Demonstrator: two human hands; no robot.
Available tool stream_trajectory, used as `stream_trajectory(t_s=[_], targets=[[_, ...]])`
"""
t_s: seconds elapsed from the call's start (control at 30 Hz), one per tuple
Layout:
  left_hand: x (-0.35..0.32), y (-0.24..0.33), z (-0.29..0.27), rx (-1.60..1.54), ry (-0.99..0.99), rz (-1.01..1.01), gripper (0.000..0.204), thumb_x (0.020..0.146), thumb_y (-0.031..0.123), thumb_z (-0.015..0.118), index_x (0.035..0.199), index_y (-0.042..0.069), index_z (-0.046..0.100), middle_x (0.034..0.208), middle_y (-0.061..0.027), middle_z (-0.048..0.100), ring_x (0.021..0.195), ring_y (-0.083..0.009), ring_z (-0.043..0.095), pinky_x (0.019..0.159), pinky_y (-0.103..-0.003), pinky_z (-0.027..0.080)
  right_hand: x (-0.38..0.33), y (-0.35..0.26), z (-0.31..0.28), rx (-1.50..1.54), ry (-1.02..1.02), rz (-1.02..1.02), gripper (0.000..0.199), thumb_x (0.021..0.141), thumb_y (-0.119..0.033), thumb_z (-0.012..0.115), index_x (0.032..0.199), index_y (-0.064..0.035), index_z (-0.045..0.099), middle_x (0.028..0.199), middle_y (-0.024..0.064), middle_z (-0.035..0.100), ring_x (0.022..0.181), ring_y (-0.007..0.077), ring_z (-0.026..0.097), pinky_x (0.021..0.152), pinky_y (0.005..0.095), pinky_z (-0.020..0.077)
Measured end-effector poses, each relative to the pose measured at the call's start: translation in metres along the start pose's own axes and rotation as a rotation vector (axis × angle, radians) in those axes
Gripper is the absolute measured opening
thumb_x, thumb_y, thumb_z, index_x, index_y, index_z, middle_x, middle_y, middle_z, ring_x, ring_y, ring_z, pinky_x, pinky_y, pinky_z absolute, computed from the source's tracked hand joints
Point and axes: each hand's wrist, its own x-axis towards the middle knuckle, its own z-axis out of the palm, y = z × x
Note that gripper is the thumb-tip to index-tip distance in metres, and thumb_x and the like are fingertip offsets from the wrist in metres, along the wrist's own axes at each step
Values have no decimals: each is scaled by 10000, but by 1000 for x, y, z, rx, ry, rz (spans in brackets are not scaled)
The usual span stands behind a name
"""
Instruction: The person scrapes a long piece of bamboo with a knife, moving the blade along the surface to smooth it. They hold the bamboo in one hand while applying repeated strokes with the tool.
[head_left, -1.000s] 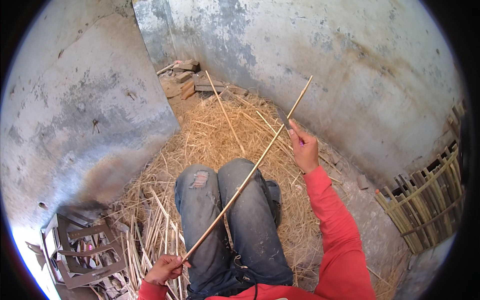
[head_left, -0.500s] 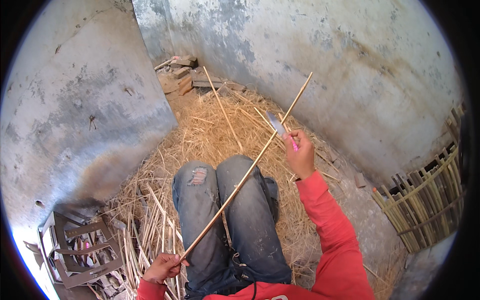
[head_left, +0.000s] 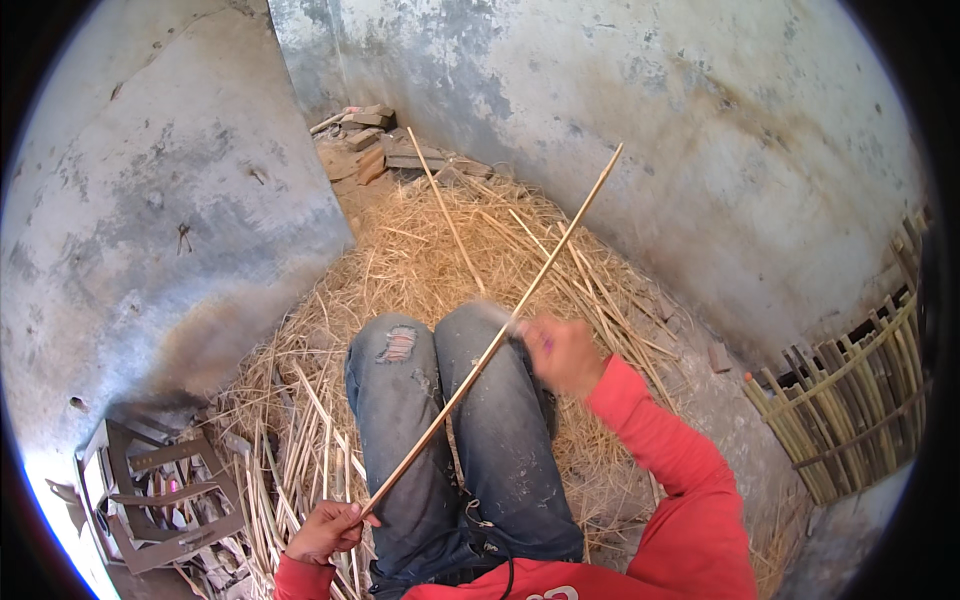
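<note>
Two hands are at work in my feed, both with fingers closed. The left hand pinches the lower end of a long thin stick between thumb and fingers, beside the thigh. The right hand is smeared by motion; I read its fingers as curled round the handle of a knife, whose blade shows only as a pale streak pointing leftward over the knee. That streak meets the stick near the middle of its length, but I can't tell whether the edge is biting or just skimming.

What has changed over the last second is the right hand: it was far up the stick, beyond the knees, and has now swept down it toward the body. The left hand and the stick have hardly shifted. To my mind, that makes this one pass of the blade along a steadied stick, with the stretch nearest the left hand not yet reached.

Further out, the stick slants up from the left hand, across the jeans, to a free tip against the wall. Straw covers the floor ahead, with another stick lying on it. A metal frame sits at lower left, and a slatted basket stands at far right
</note>
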Motion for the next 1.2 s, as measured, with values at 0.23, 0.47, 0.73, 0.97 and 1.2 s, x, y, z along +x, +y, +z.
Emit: stream_trajectory(t_s=[0.23, 0.47, 0.73, 0.97, 1.2], targets=[[4, 6, 11, -19, -18, 3, 466, 1116, 329, 522, 1056, -94, 709, 536, 50, 368, 429, -49, 265, 433, -259, 211, 22, 13, -2, -99, 98, 131, 392, 1062, -354, 563, 790, -73, 588, 536, 159, 559, 438, 327, 585, 449, 461, 462], [5, 1, 9, -37, -32, -15, 469, 1119, 338, 513, 1071, -86, 707, 533, 42, 368, 429, -55, 255, 434, -261, 211, 24, 21, 6, -175, 173, 166, 365, 1059, -344, 565, 814, -76, 601, 556, 166, 570, 486, 366, 597, 487, 491, 470], [7, 3, 7, -29, -40, -12, 485, 1118, 348, 512, 1067, -99, 695, 527, 29, 389, 420, -61, 262, 431, -268, 214, 48, 59, -19, -184, 244, 176, 370, 1051, -325, 577, 803, -51, 594, 566, 179, 568, 497, 384, 582, 475, 469, 433], [5, -3, 9, -23, 17, -8, 470, 1110, 335, 530, 1033, -96, 702, 514, 41, 366, 402, -65, 254, 414, -266, 218, 28, 8, -6, -147, 60, 75, 353, 1042, -334, 598, 818, -60, 611, 561, 185, 568, 511, 393, 602, 482, 486, 450], [4, 3, 18, 69, 90, 61, 459, 1075, 364, 606, 1019, -74, 731, 529, 50, 385, 420, -45, 269, 430, -253, 197, 55, 51, -23, -225, 213, 109, 381, 1052, -354, 588, 828, -47, 622, 579, 201, 582, 518, 406, 606, 490, 506, 439]])
